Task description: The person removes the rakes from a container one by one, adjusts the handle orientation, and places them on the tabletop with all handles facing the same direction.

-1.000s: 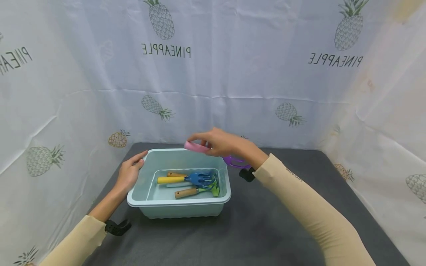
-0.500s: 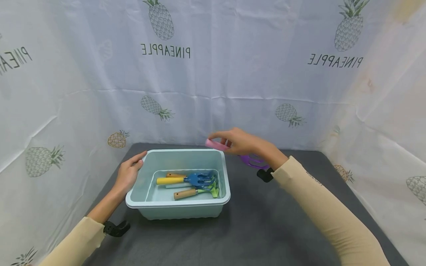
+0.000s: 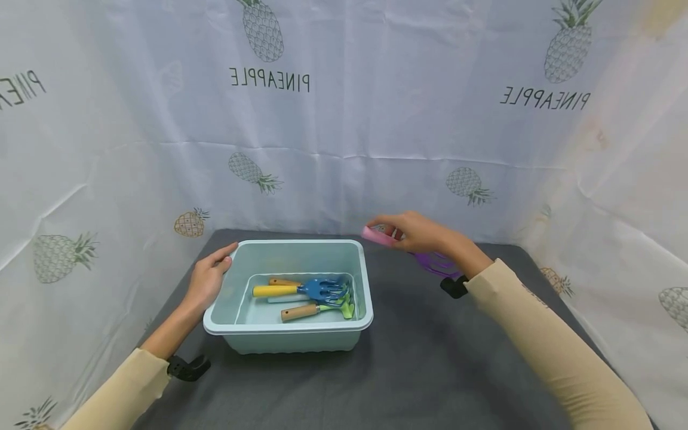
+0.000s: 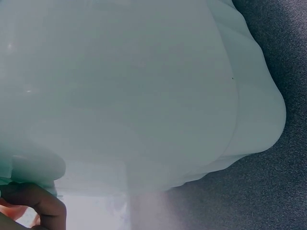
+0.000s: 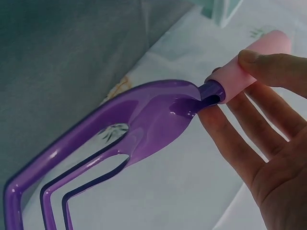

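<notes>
Right hand (image 3: 416, 232), curled round the rake's (image 5: 158, 108) handle (image 5: 275, 44) at the tub's (image 3: 292, 343) two o'clock, should be kept steady.

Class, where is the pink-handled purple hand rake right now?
In the head view, the pink-handled purple hand rake is in the right hand, right of the pale blue basin.

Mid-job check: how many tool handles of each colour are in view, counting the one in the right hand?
Pink handle: 1
Yellow handle: 1
Wood-coloured handles: 2
Pale blue handle, mostly covered, so likely a handle: 1
Total: 5
</notes>
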`<state>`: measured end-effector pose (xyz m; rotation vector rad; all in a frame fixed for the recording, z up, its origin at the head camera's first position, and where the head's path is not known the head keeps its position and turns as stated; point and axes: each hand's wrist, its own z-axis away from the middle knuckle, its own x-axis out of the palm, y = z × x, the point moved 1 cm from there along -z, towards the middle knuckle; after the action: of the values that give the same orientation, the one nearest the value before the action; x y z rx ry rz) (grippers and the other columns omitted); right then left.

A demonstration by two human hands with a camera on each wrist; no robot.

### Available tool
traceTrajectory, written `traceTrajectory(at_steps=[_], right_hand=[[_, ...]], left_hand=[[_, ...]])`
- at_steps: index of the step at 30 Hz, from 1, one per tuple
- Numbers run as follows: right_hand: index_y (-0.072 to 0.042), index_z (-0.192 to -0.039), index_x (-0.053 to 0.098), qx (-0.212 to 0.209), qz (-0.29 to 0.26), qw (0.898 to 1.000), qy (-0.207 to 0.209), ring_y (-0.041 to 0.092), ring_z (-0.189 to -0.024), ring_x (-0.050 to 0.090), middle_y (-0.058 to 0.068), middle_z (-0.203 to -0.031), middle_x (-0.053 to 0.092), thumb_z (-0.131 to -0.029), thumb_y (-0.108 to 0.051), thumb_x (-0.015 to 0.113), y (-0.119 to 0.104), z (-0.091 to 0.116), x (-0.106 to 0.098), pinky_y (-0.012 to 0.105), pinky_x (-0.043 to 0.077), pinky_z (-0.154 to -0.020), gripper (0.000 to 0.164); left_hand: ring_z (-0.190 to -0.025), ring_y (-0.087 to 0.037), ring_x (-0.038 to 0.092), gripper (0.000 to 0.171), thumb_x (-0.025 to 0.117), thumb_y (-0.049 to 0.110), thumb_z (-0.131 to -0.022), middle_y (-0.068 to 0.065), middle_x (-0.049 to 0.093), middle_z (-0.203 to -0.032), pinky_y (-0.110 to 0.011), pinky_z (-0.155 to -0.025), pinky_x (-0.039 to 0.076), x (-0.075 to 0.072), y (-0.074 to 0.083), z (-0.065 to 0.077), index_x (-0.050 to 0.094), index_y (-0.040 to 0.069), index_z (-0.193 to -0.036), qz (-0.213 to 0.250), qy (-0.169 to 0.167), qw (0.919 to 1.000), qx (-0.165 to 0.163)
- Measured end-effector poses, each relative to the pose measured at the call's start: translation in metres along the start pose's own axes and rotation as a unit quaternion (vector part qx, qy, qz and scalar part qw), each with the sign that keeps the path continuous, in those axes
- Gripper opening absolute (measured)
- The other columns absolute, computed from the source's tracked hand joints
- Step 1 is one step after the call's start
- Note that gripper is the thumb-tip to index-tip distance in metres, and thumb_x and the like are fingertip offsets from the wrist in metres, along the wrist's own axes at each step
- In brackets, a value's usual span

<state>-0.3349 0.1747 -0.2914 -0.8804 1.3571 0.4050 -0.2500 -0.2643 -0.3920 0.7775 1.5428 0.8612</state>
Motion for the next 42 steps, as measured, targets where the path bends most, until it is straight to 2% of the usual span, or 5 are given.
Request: traceTrajectory(at_steps=[17,22,28,35,42], right_hand=[[-0.020,-0.144,0.061,0.029,-0.019,0.999,-0.009,0.031,-0.101,0.075,0.017,-0.116,0.075,-0.089,0.009,0.063,0.039,0.021,0.015,0.039,0.063,-0.075,0.062],[-0.021,-0.145,0.061,0.047,-0.037,0.998,-0.024,0.032,-0.105,0.074,0.017,-0.120,0.074,-0.087,0.010,0.062,0.051,0.025,0.024,0.041,0.063,-0.079,0.065],[-0.018,-0.143,0.063,0.037,-0.023,0.999,-0.008,0.032,-0.100,0.076,0.019,-0.118,0.075,-0.087,0.009,0.067,0.066,0.025,0.038,0.044,0.063,-0.081,0.062],[-0.019,-0.142,0.064,0.054,-0.023,0.998,-0.011,0.032,-0.105,0.073,0.016,-0.131,0.070,-0.089,0.010,0.067,0.077,0.022,0.054,0.046,0.062,-0.085,0.061],[-0.016,-0.138,0.068,0.076,-0.017,0.997,-0.026,0.027,-0.105,0.071,0.011,-0.121,0.074,-0.090,0.009,0.067,0.090,0.020,0.072,0.046,0.060,-0.089,0.053]], left_hand=[[-0.154,-0.044,0.030,0.049,0.036,0.021,-0.113,-0.020,0.034,-0.167,-0.062,-0.123,0.028,-0.001,-0.002,0.001,0.038,0.008,-0.160,-0.004,0.002,1.0000,-0.007],[-0.155,-0.044,0.029,0.049,0.035,0.022,-0.113,-0.019,0.034,-0.167,-0.062,-0.124,0.027,0.000,-0.002,0.001,0.038,0.008,-0.160,-0.009,-0.002,0.9999,-0.011],[-0.155,-0.043,0.029,0.049,0.035,0.023,-0.113,-0.019,0.033,-0.167,-0.062,-0.124,0.027,0.000,-0.001,0.000,0.037,0.009,-0.161,-0.008,-0.005,0.9999,-0.012],[-0.154,-0.044,0.031,0.049,0.036,0.022,-0.113,-0.020,0.034,-0.166,-0.062,-0.123,0.029,0.000,0.001,0.001,0.039,0.008,-0.160,-0.006,0.001,1.0000,-0.005],[-0.154,-0.044,0.030,0.049,0.036,0.022,-0.113,-0.020,0.034,-0.167,-0.062,-0.123,0.028,0.000,0.002,0.001,0.038,0.008,-0.160,-0.005,0.001,1.0000,0.000]])
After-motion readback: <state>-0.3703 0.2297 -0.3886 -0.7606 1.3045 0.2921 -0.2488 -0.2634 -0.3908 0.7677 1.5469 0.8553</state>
